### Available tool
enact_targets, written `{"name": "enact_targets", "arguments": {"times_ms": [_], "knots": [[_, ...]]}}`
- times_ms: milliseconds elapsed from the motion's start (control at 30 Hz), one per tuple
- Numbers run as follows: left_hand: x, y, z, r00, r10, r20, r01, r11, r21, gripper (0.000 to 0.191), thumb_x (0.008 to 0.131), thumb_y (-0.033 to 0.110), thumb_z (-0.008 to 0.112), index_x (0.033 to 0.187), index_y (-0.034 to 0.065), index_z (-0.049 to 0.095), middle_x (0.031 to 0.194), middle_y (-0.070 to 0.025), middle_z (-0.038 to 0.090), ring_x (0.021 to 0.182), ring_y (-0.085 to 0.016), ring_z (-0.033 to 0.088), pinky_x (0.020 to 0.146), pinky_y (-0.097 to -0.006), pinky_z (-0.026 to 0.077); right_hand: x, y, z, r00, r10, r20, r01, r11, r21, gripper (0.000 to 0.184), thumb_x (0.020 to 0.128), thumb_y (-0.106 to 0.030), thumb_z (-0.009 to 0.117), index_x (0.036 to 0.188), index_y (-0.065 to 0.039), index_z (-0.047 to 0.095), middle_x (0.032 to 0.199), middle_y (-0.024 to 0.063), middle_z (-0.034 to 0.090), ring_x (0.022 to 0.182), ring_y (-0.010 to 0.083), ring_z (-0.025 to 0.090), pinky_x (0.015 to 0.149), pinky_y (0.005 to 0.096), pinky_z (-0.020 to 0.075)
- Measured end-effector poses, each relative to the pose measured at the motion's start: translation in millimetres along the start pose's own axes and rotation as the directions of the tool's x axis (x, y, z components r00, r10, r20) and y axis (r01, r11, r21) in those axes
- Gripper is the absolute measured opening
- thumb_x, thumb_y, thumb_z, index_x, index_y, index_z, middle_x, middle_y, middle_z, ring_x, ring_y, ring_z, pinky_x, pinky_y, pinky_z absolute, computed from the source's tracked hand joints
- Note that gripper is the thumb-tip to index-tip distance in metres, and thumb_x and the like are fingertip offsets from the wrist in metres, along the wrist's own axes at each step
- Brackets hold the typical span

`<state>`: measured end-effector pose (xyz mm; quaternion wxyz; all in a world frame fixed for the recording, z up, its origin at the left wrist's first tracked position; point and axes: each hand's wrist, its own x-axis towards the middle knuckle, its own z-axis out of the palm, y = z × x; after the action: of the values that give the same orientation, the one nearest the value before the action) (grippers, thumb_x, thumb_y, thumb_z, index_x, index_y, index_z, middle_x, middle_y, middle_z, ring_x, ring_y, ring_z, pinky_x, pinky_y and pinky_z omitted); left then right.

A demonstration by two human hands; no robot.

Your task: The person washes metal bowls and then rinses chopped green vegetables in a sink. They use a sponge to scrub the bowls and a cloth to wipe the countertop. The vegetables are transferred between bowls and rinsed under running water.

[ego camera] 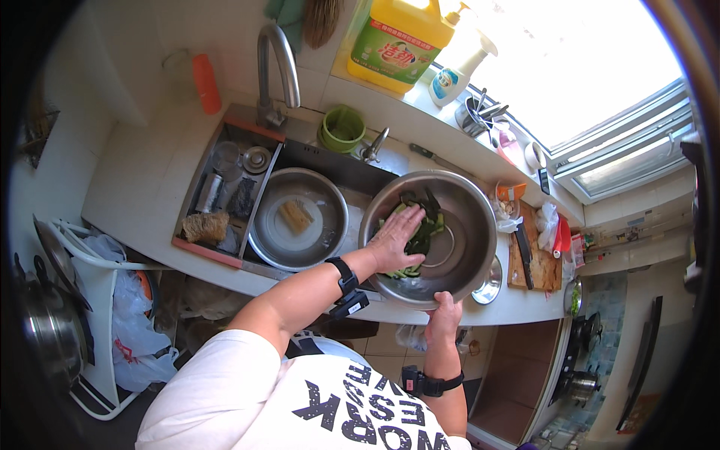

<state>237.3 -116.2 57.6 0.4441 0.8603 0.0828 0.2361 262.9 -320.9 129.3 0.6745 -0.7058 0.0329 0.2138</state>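
A large stainless steel bowl (475,225) is tilted over the right part of the sink and the counter. Inside it, cut green vegetable pieces (432,222), possibly cucumber, lie along the left side. My left hand (395,241) rests palm down on them, fingers extended and slightly apart. At the near rim, my right hand (444,316) grips the bowl, thumb on top; its other fingers are partly hidden. To the left, a second steel basin (342,225) sits in the sink, with a tan sponge or scrubber (295,216) in shallow water.
A side compartment (194,169) holds scrubbers and a cup. Behind the sink are a faucet (289,73), a green basket (343,129) and a small tap (376,147). On the right, a dark knife (523,256) lies on a wooden cutting board (545,270), near a small steel bowl (490,284).
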Motion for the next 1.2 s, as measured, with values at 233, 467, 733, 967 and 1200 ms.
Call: {"name": "enact_targets", "arguments": {"times_ms": [233,467,733,967,1200], "knots": [[22.7,3.7,-31.9,0.977,0.213,-0.006,-0.205,0.948,0.244,0.094,0.076,0.041,0.078,0.154,0.0138,0.032,0.155,-0.0190,0.031,0.146,-0.037,0.029,0.122,-0.0526,0.021,3.2,2.0,-9.0,0.999,0.031,0.025,-0.033,0.997,0.066,0.024,0.084,-0.004,0.053,0.107,-0.003,0.052,0.088,0.0032,0.056,0.071,0.0148,0.063,0.055,0.0293,0.0561],[24.3,-8.5,-41.3,0.976,0.163,0.144,-0.187,0.967,0.175,0.094,0.080,0.043,0.075,0.153,0.0022,0.030,0.151,-0.0213,0.038,0.139,-0.038,0.038,0.118,-0.0424,0.031,3.9,3.3,-6.9,1.000,0.011,-0.023,-0.011,1.000,0.024,0.025,0.084,-0.006,0.054,0.109,-0.004,0.053,0.088,0.0014,0.056,0.072,0.0138,0.059,0.059,0.0282,0.0493],[-9.7,-3.3,-16.3,0.983,-0.021,0.185,-0.011,0.985,0.170,0.098,0.084,0.059,0.067,0.156,0.0065,0.028,0.152,-0.0227,0.035,0.143,-0.038,0.033,0.121,-0.0461,0.024,2.3,3.9,-7.0,0.999,-0.044,0.002,0.043,0.995,0.086,0.038,0.083,-0.005,0.052,0.121,-0.003,0.051,0.102,0.0045,0.057,0.087,0.0165,0.057,0.076,0.0298,0.0488],[-16.3,20.3,5.6,0.995,-0.103,-0.021,0.103,0.994,0.020,0.107,0.075,0.065,0.072,0.159,0.0205,0.022,0.155,-0.0224,0.029,0.145,-0.040,0.027,0.122,-0.0545,0.016,-10.9,-16.9,3.8,0.969,-0.245,0.041,0.245,0.970,0.011,0.069,0.083,-0.002,0.051,0.150,-0.001,0.032,0.132,0.0106,0.052,0.111,0.0198,0.052,0.100,0.0306,0.0412],[-6.6,38.1,14.6,0.980,-0.086,-0.181,0.063,0.990,-0.128,0.117,0.066,0.057,0.084,0.159,0.0204,0.021,0.157,-0.0230,0.024,0.146,-0.042,0.023,0.121,-0.0572,0.016,-21.8,-47.9,8.4,0.870,-0.441,0.219,0.490,0.818,-0.300,0.072,0.083,0.003,0.045,0.152,0.002,0.026,0.142,0.0167,0.045,0.126,0.0254,0.046,0.111,0.0333,0.0324]]}}
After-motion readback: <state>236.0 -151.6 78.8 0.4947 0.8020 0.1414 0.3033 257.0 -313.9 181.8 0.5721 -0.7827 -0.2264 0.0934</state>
